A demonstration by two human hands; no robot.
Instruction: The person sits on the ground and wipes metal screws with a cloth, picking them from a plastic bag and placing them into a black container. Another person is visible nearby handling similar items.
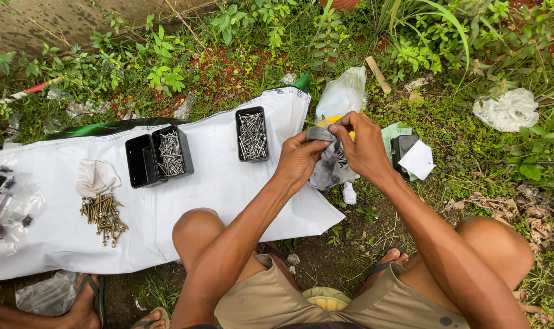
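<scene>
My left hand (296, 159) and my right hand (363, 146) both pinch the top of a small clear plastic bag (330, 166) that hangs between them, with dark screws inside. The bag is held above the right edge of a white sheet (216, 183) spread on the ground. On the sheet, just left of my hands, stands a black box of silver nails (252, 134). Farther left is a black double box (158, 155), one half with nails, one half without.
A pile of brass screws (104, 217) and a crumpled white bag (96, 177) lie on the sheet's left part. Small plastic packets (15, 204) lie at the far left. A black case with white paper (411, 157) sits right of my hands. Another person's sandalled foot (88, 304) shows bottom left. Weeds surround everything.
</scene>
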